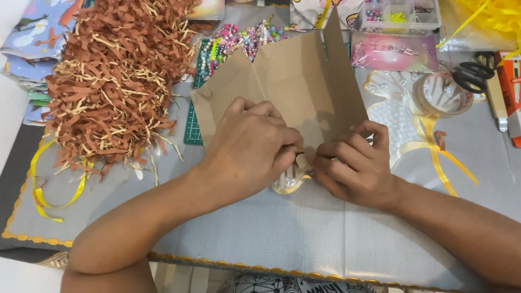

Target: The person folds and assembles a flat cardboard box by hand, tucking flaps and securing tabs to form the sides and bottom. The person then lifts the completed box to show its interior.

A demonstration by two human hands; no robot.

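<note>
A flat brown cardboard package (293,87), unfolded with its flaps standing up, sits at the middle of the counter (271,239), pinched at its lower edge by the fingers (282,157) of both hands. Behind it to the right lies a flat pink glossy packet (393,51), and beyond that a clear plastic compartment box (401,13) with small coloured pieces inside. At the far right edge an orange and white carton (513,87) lies lengthwise, partly cut off
</note>
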